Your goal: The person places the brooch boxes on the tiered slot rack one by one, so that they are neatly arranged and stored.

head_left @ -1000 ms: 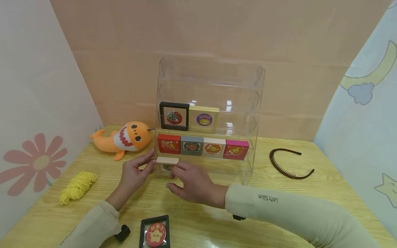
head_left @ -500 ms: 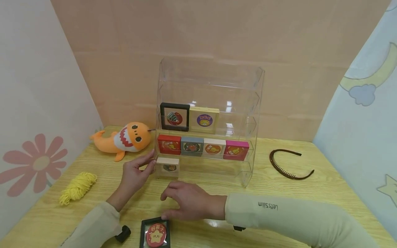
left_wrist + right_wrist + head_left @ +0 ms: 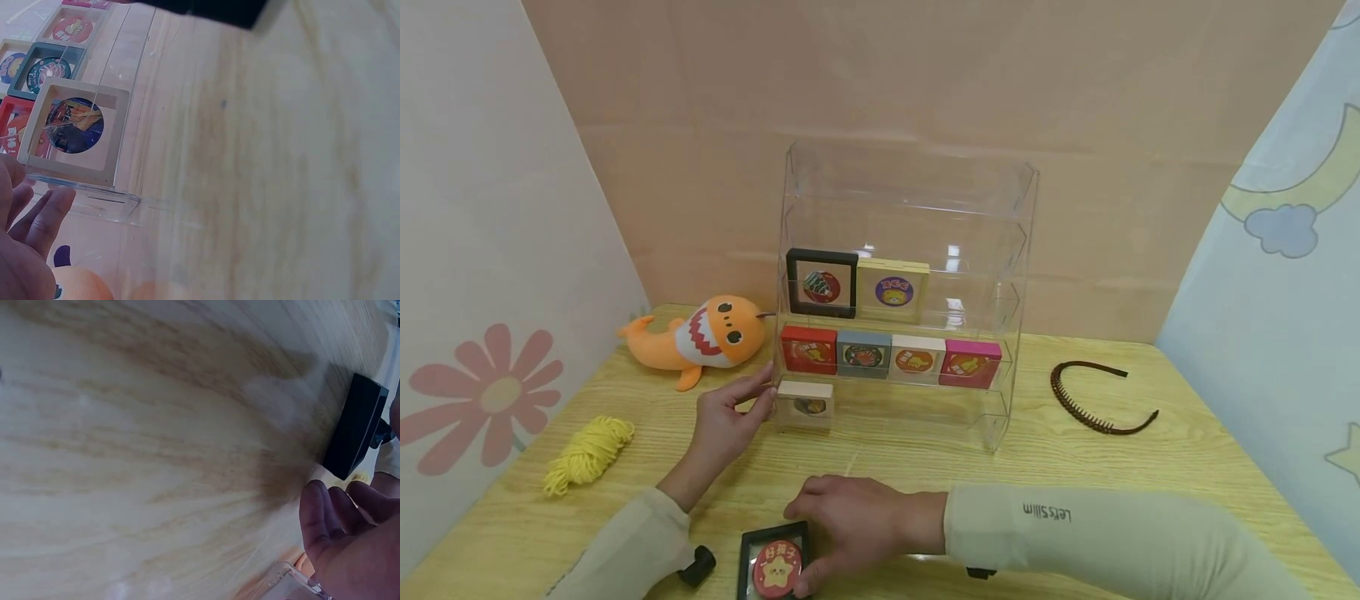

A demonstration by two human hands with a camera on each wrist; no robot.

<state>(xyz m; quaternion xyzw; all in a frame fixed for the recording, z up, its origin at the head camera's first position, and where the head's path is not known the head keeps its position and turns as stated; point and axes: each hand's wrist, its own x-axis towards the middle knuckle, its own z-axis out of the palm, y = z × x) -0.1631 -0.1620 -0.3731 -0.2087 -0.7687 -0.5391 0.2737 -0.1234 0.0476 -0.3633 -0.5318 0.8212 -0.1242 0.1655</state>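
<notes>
My left hand (image 3: 730, 421) touches the left side of a clear tiered display rack (image 3: 917, 408), its fingers fairly straight against the panel in the left wrist view. On the bottom tier, beside that hand, stands a cream display frame (image 3: 805, 405) with a round badge. Toward the table's front lies a black display frame (image 3: 777, 570) holding a red star badge. My right hand (image 3: 857, 525) is at its right edge, thumb and fingers spread over the corner. The right wrist view shows loosely bent fingers (image 3: 331, 515); contact with the frame is unclear.
Mid-rack are a black frame (image 3: 822, 284) and a yellow frame (image 3: 892, 290). Below them stand red (image 3: 808, 350), grey (image 3: 863, 353), white (image 3: 917, 358) and pink (image 3: 972, 364) boxes. An orange plush shark (image 3: 700, 337), yellow yarn (image 3: 589, 454) and brown headband (image 3: 1086, 408) lie on the table.
My right hand has left the cream frame on the bottom tier and moved down toward me, to the black frame on the table. My left hand stays at the rack's side.
</notes>
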